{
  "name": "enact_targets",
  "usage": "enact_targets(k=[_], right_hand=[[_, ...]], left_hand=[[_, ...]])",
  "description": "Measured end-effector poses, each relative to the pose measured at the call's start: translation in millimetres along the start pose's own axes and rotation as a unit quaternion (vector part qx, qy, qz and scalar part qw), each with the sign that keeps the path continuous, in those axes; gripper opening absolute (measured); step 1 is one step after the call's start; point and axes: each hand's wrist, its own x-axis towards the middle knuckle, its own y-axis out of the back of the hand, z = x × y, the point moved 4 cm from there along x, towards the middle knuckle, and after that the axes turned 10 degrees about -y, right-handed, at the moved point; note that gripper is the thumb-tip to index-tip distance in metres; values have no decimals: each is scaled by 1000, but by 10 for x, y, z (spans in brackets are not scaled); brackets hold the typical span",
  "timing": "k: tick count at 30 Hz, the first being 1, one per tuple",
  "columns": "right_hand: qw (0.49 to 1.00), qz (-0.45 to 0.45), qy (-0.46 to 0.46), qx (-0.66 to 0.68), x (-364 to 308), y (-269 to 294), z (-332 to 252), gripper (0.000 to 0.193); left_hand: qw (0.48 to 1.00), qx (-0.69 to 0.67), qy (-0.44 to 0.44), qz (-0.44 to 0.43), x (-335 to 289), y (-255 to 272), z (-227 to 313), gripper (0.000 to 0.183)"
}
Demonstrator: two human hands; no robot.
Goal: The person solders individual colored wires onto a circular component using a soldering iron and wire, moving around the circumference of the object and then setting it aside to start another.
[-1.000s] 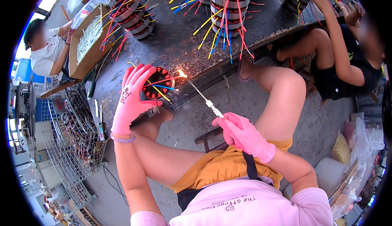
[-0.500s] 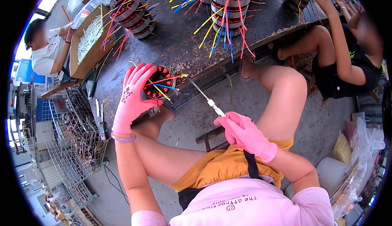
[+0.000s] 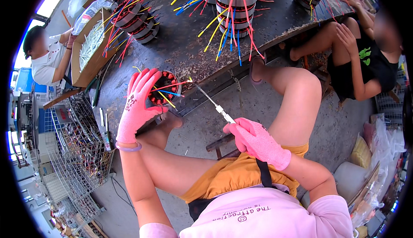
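My gloved left hand (image 3: 140,102) grips the left side of a round motor stator (image 3: 165,78) at the table's edge, its fingers along the rim and the thumb low. Red, blue and yellow wires reach out of the stator's middle. In my gloved right hand (image 3: 258,141) is a slim metal rod tool (image 3: 220,110) with a white handle. Its exact kind I cannot make out. The rod's tip lies close to the end of a red wire (image 3: 178,83), where a small bright yellow spot shows. Whether the tip touches the wire I cannot tell.
Wired stator stacks (image 3: 234,10) stand on the dark worn table (image 3: 180,31). A cardboard box (image 3: 77,68) of white tubes is at the left, beside a person. Another person (image 3: 361,61) sits at right. Wire baskets (image 3: 81,152) stand at lower left.
The whole view has shifted slightly. My hands keep their hold on stator and tool, with the tip still near the red wire's end. The person at right has brought a hand down from a stack.
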Motion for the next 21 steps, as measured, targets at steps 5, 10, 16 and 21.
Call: enact_targets(k=[5, 10, 16, 21], right_hand=[[1000, 1, -16, -1, 17, 10, 41, 35], [1000, -4, -16, 10, 2, -20, 3, 35], [1000, -5, -11, 21, 1, -6, 6, 35], [1000, -6, 3, 4, -15, 9, 2, 35]], left_hand=[[1000, 3, -4, -4, 2, 1, -1, 91], [1000, -1, -2, -9, 13, 7, 16, 92], [1000, 2, 1, -7, 13, -9, 6, 93], [1000, 2, -3, -10, 10, -10, -10, 93]])
